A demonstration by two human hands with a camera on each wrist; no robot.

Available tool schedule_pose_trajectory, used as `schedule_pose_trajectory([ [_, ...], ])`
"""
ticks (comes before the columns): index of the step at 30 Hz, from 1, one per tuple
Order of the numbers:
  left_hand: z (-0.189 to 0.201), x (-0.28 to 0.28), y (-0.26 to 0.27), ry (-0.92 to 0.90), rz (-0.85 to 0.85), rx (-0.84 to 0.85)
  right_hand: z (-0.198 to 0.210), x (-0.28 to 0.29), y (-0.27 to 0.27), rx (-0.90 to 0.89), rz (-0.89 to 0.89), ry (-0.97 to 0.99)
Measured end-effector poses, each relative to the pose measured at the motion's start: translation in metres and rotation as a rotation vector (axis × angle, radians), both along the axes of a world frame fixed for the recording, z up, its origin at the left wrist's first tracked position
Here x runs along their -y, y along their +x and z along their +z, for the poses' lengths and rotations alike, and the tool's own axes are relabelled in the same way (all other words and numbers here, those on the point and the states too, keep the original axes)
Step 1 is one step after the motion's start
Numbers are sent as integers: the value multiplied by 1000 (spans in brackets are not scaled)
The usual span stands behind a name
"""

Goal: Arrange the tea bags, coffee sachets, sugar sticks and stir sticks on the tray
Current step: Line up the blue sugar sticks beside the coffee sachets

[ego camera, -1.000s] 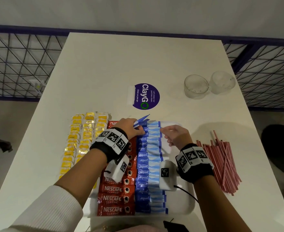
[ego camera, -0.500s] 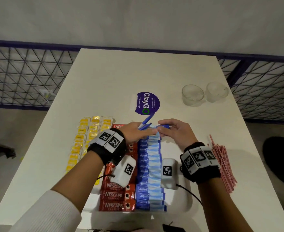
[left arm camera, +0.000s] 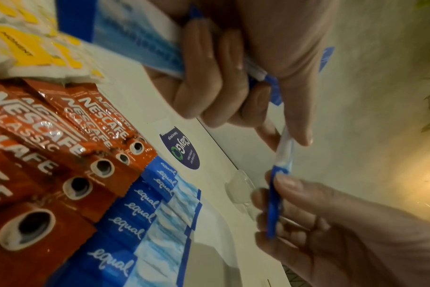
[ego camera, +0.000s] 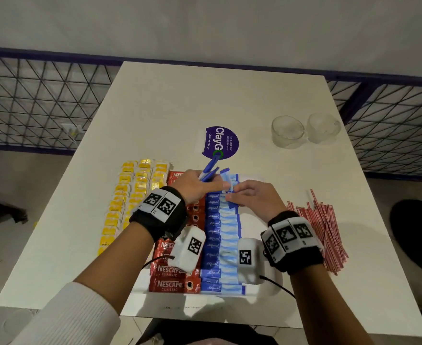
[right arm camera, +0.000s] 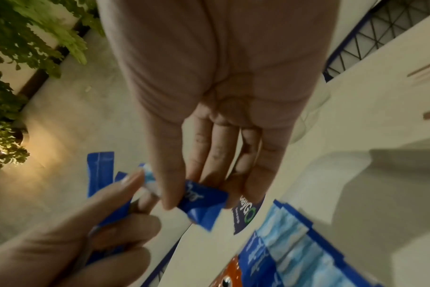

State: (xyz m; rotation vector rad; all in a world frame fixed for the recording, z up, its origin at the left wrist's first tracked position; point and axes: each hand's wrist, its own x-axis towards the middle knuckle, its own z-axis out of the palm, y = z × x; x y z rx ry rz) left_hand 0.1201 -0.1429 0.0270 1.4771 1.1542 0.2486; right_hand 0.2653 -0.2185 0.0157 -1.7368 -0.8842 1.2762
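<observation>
On the white tray lie a column of red coffee sachets and a column of blue sugar sticks. Yellow tea bags lie in rows left of the sachets. My left hand grips a small bundle of blue sugar sticks over the tray's far end. My right hand pinches one blue sugar stick between thumb and fingers, right beside the left thumb. Red-striped stir sticks lie heaped on the table right of the tray.
Two glass cups stand at the table's far right. A purple round sticker lies just beyond the tray. A wire-mesh railing runs past both sides of the table. Potted plants show below.
My right hand moved left from the sugar column to meet the left hand and pinched one stick at the bundle. The left hand stayed over the tray's far end.
</observation>
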Motion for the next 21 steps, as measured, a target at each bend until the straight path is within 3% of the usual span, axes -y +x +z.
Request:
schedule_pose_trajectory([
  [4, -2, 1, 5, 48, -8, -30, -1, 3, -9, -22, -12, -17],
  [10, -8, -4, 6, 98, -211, -206, 0, 4, 1, 28, -88, 47],
  [13, -16, -7, 7, 64, -230, -231, -3, 2, 3, 15, -89, 42],
  [18, -23, -18, 5, 27, -267, -290, -13, -5, 11, -187, -334, 29],
  [21, -25, -26, 3, 70, -297, -367, -22, -7, 18, -133, -334, -58],
])
